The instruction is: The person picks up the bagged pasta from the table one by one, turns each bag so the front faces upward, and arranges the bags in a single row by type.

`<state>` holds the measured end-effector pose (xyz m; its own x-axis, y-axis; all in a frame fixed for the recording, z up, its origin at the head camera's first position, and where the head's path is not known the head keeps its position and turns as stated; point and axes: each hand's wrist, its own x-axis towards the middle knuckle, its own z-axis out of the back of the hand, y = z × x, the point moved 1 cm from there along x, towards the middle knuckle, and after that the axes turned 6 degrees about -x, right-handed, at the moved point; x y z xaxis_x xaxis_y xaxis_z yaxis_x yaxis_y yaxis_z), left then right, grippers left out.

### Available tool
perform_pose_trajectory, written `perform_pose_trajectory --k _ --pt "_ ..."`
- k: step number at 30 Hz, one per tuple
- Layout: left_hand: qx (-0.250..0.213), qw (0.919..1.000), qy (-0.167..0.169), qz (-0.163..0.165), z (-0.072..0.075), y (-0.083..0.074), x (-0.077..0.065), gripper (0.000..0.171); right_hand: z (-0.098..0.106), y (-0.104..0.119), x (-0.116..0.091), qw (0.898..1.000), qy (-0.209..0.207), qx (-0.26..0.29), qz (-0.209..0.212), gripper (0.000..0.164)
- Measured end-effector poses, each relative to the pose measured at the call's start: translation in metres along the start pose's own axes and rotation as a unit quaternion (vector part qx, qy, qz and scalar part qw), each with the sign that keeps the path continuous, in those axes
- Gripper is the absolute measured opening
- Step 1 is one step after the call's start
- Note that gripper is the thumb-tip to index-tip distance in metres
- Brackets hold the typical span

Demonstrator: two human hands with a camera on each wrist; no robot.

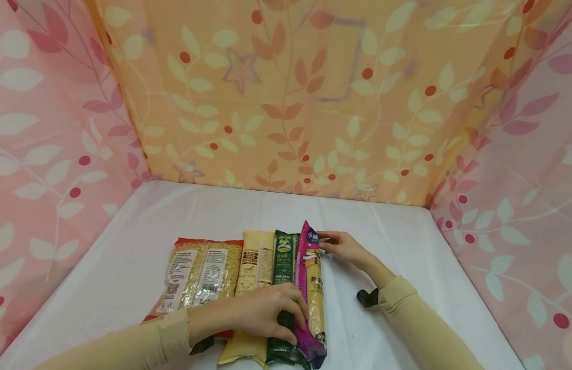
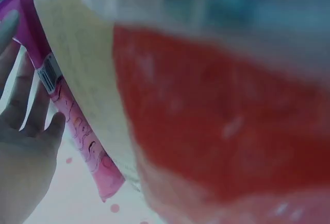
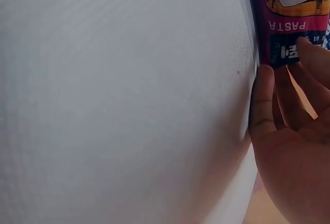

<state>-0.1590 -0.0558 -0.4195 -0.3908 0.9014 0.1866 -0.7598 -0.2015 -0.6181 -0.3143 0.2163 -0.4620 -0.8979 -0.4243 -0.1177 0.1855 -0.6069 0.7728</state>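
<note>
A slim pink-and-yellow pasta pack lies at the right end of a row of food packs. My left hand reaches over the neighbouring packs and holds its near end by the left edge, thumb and fingertips at the pink wrapper. In the left wrist view the thumb overlaps the purple end. My right hand pinches the far end; the right wrist view shows the thumb on the printed face and the fingers at the end edge. Left of it lie a dark green Olivoila pack and a pale yellow pack.
A large clear bag of pasta with red ends lies leftmost, partly under my left forearm. The white table is enclosed by an orange floral curtain behind and pink ones at the sides. A black device sits at my right wrist.
</note>
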Motion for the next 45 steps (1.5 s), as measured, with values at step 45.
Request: perform_pose_trajectory --k 45 --pt "-0.101 0.9897 -0.028 0.098 -0.034 -0.016 0.034 0.021 0.046 -0.012 -0.027 0.993 -0.092 0.016 -0.074 0.027"
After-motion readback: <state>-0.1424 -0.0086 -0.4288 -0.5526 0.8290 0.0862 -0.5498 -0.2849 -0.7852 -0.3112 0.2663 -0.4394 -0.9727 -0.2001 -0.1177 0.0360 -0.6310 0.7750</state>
